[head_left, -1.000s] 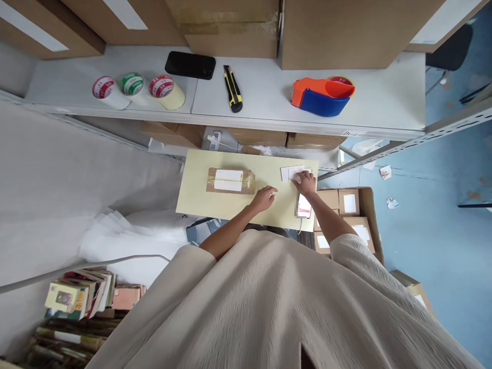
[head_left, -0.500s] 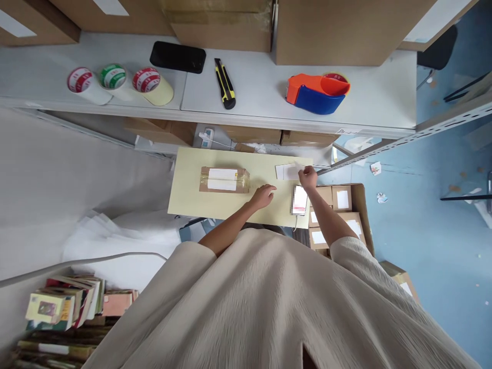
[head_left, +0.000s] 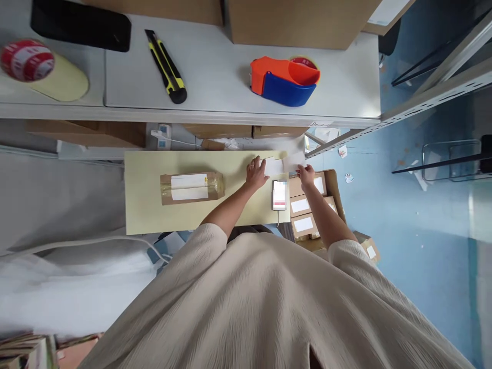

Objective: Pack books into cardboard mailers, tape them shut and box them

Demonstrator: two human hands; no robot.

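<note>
My left hand (head_left: 257, 174) lies with its fingers spread on the left end of a white paper stack (head_left: 273, 166), perhaps labels, near the table's far edge. In my right hand (head_left: 306, 176), fingers pinched, is a thin white paper slip (head_left: 293, 162) at the right end of that stack. Whether the slip is still joined to the stack I cannot tell. Left of my hands a taped cardboard box (head_left: 192, 188) with a white label on top rests on the pale yellow table (head_left: 144, 215). A phone (head_left: 279, 195) with a lit screen and a cable lies nearer to me.
Beyond the table a grey shelf (head_left: 215, 77) carries a box cutter (head_left: 166, 66), an orange and blue tape dispenser (head_left: 285, 81), a dark phone (head_left: 80, 24) and a tape roll (head_left: 44, 69). A large carton (head_left: 333, 192) of small labelled boxes stands on the right.
My left hand has moved forward and right onto the white paper. My right hand has pulled the slip to the right. The camera view has shifted to the right.
</note>
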